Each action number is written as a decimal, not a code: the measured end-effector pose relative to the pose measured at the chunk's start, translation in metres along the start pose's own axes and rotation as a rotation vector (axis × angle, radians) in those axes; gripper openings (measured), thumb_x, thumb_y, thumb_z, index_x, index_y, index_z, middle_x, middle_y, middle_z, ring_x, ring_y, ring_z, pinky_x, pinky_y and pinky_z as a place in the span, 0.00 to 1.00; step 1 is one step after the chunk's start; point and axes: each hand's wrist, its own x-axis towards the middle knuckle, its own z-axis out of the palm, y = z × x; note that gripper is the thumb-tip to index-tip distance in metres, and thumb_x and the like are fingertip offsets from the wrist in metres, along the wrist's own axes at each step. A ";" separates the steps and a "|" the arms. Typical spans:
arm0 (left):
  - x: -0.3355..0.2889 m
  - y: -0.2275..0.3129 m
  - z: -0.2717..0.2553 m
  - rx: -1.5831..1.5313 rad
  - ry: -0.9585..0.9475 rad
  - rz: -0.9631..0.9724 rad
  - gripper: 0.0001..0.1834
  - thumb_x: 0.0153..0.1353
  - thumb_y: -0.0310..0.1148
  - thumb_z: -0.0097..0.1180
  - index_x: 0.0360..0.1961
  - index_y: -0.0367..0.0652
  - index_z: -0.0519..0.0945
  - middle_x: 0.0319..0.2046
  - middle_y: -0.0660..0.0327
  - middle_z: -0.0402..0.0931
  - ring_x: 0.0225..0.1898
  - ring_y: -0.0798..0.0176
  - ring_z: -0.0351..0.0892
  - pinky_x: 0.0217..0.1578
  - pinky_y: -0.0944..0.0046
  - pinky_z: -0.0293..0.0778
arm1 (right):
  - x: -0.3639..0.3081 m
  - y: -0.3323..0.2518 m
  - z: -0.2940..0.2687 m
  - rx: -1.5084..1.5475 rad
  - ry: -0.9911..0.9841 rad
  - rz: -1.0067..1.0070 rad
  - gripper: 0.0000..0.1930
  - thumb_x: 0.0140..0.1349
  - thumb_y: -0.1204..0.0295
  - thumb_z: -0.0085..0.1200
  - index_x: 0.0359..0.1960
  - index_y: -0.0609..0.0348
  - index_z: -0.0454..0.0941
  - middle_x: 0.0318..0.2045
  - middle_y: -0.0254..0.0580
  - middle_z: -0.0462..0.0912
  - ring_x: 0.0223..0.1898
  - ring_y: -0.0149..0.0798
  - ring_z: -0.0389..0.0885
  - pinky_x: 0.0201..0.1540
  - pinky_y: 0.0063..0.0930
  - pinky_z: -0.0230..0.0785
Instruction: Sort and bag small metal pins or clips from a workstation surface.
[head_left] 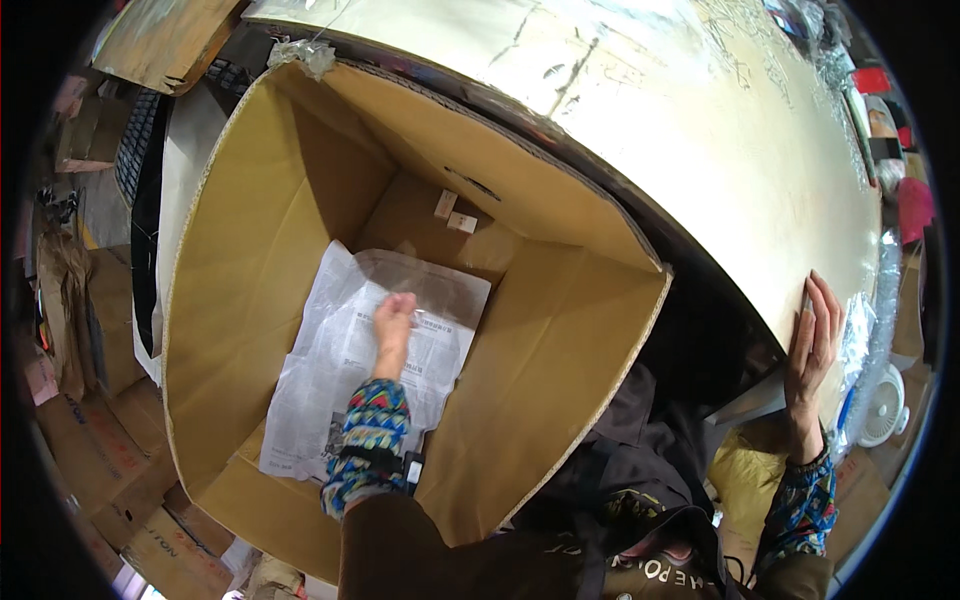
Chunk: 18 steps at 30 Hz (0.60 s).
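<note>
My left hand [393,318] reaches down into a large open cardboard box [545,335]. It is over a sheet of newspaper [310,390] spread across the box's bottom and partly up its near side. The fingers are smeared and foreshortened, so their pose and anything in them are unclear. Two small white pieces [461,222] lie in the far corner of the box, past the paper. On the right, my right hand [818,325] rests on the edge of a pale worn tabletop [690,120], fingers stretched out and holding nothing.
The tabletop borders the box's far and right sides. Clear plastic wrap [858,340] and a small white fan [884,405] are at the right rim. Flattened brown cartons [100,450] crowd the left. A wooden board [165,45] juts in at the upper left.
</note>
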 end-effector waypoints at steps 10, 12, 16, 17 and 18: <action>-0.088 0.182 -0.040 -0.484 -0.033 0.390 0.10 0.58 0.17 0.44 0.32 0.41 0.76 0.32 0.56 0.79 0.33 0.66 0.78 0.33 0.68 0.77 | -0.005 0.012 0.010 0.106 0.069 -0.059 0.15 0.67 0.74 0.43 0.52 0.65 0.74 0.55 0.49 0.74 0.57 0.48 0.70 0.61 0.37 0.59; -0.047 0.129 -0.056 -0.293 0.007 0.398 0.11 0.57 0.17 0.42 0.31 0.43 0.77 0.28 0.58 0.77 0.28 0.67 0.75 0.29 0.70 0.72 | -0.005 0.009 0.008 0.134 0.062 -0.061 0.15 0.67 0.74 0.45 0.53 0.65 0.73 0.55 0.49 0.74 0.57 0.48 0.69 0.61 0.37 0.59; -0.006 0.061 -0.029 0.328 0.141 0.182 0.09 0.60 0.27 0.43 0.32 0.37 0.77 0.30 0.49 0.79 0.28 0.53 0.75 0.30 0.61 0.70 | -0.007 0.002 0.004 0.097 0.084 -0.093 0.15 0.65 0.77 0.46 0.53 0.65 0.74 0.54 0.50 0.74 0.57 0.49 0.69 0.60 0.39 0.60; -0.002 0.056 -0.018 0.467 0.148 0.097 0.11 0.60 0.31 0.46 0.35 0.34 0.77 0.30 0.45 0.79 0.29 0.47 0.76 0.32 0.57 0.71 | -0.007 0.001 0.003 0.087 0.081 -0.085 0.15 0.65 0.77 0.46 0.53 0.65 0.74 0.54 0.50 0.74 0.57 0.49 0.69 0.60 0.39 0.60; 0.003 0.051 -0.011 0.469 0.138 0.094 0.11 0.60 0.31 0.46 0.35 0.34 0.77 0.30 0.45 0.79 0.29 0.47 0.76 0.32 0.57 0.71 | -0.006 0.000 0.003 0.061 0.073 -0.096 0.15 0.64 0.77 0.46 0.53 0.66 0.73 0.54 0.50 0.74 0.56 0.50 0.69 0.60 0.39 0.60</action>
